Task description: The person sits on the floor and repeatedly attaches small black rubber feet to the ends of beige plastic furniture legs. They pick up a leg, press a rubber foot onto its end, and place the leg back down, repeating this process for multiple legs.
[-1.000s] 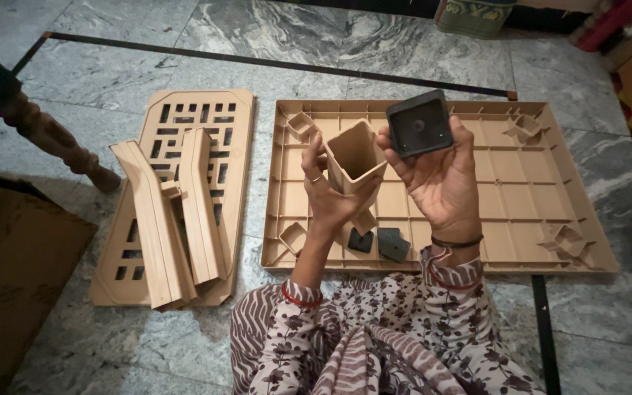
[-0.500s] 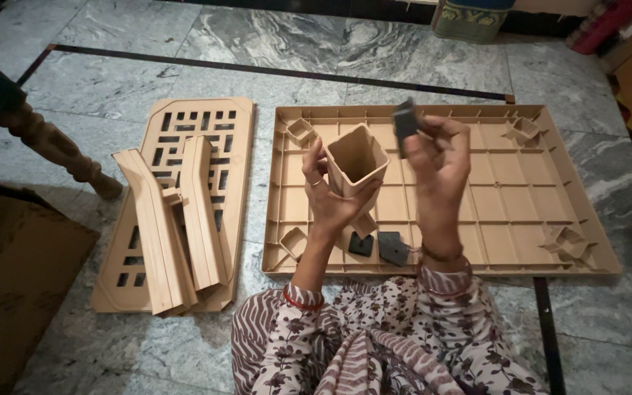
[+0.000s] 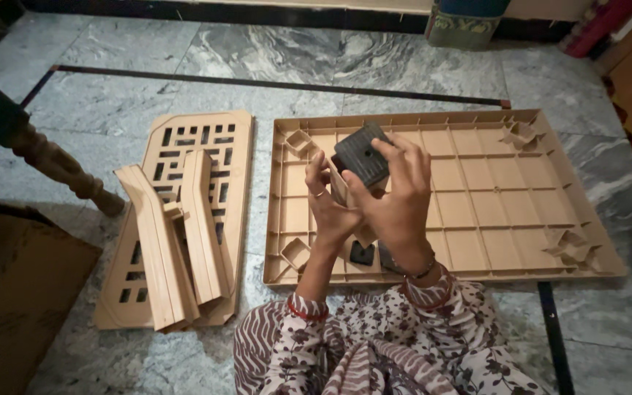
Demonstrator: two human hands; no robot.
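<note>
Grey marble floor with tan shelf parts laid out before us, open stone on every side

We see the big ribbed tan panel lying flat, its near edge at our knees; left of it lies a slotted panel with two tan legs on top, and a carved wooden post further left. Our right hand closes its fingers on a black square cap, touching the tan leg piece gripped by our left hand. Two black caps sit on the panel underneath
</note>
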